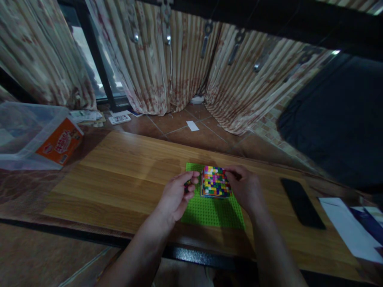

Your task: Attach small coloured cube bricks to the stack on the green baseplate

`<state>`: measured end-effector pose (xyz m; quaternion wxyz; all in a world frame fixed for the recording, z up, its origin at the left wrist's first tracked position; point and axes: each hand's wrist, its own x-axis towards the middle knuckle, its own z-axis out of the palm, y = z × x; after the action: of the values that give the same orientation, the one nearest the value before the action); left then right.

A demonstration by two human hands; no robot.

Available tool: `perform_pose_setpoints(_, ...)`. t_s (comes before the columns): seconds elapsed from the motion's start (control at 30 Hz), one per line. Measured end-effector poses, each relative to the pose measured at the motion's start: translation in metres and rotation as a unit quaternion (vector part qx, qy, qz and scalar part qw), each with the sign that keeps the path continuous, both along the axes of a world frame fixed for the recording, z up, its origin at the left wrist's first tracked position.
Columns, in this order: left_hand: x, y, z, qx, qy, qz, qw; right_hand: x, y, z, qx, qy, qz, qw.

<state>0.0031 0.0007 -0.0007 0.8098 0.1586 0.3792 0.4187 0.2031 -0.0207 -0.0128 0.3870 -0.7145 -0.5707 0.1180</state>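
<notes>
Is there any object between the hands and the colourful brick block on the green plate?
Nothing visible. The left hand is right beside the brick block, the right hand touches its far side, and only the green baseplate lies underneath.

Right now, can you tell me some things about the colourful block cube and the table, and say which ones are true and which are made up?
1. The multicoloured brick cube stands on a green baseplate. True.
2. The left hand lies flat on the wooden table, far from the cube. False: it is raised beside the cube's left side, fingers pinched on something small.
3. The right hand touches the cube's right side. True.
4. A black phone lies to the left of the baseplate. False: it lies to the right.
5. A clear plastic box with an orange label sits at the far left. True.
</notes>
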Motion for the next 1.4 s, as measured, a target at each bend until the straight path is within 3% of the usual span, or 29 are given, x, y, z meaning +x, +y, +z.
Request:
perform_pose_setpoints(0.33, 0.000, 0.001, 0.000, -0.008, 0.003, 0.001, 1.000, -0.001, 0.000, -0.002, 0.005, 0.013, -0.015, 1.000)
perform_pose_setpoints(0.53, 0.000, 0.000, -0.001, -0.016, 0.001, 0.004, 1.000, 0.006, 0.003, -0.002, 0.043, -0.002, -0.089, 0.995)
perform_pose_setpoints(0.77, 0.001, 0.003, 0.003, -0.038, -0.038, 0.016, 0.998, 0.006, 0.011, -0.026, -0.005, 0.138, -0.054, 0.989)
perform_pose_setpoints(1.13, 0.000, 0.003, 0.007, -0.026, -0.126, -0.026, 0.991, -0.006, 0.011, -0.021, 0.021, 0.190, -0.055, 0.980)
perform_pose_setpoints(1.3, 0.002, 0.002, 0.006, -0.026, -0.157, -0.050, 0.986, 0.000, 0.011, -0.025, 0.014, 0.168, -0.038, 0.985)
perform_pose_setpoints(1.4, 0.002, 0.002, 0.006, -0.028, -0.176, -0.059, 0.982, -0.001, 0.008, -0.019, 0.066, 0.076, -0.032, 0.994)
